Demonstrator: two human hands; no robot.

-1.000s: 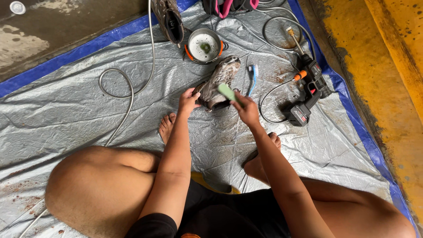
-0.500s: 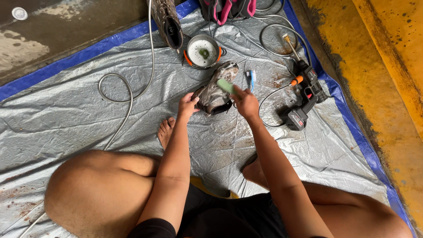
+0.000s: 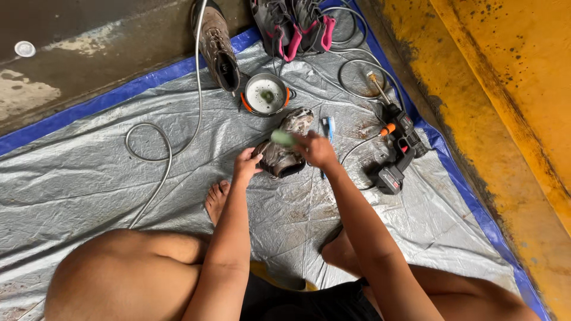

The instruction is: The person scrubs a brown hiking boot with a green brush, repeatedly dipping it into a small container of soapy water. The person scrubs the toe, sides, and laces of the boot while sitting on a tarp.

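While the left hand grips the heel of a muddy hiking boot lying on its side on the grey tarp, steadying it, the right hand has its fingers clamped on a green brush pressed to the upper. Just beyond sits a small pot of water, within easy reach; a cordless spray gun lies to the right, apart.

The green brush in the right hand has moved from the shoe's heel side up over its middle, blurred in motion. The view has tilted upward: a brown boot and grey-pink shoes beyond the round bowl now show more fully.
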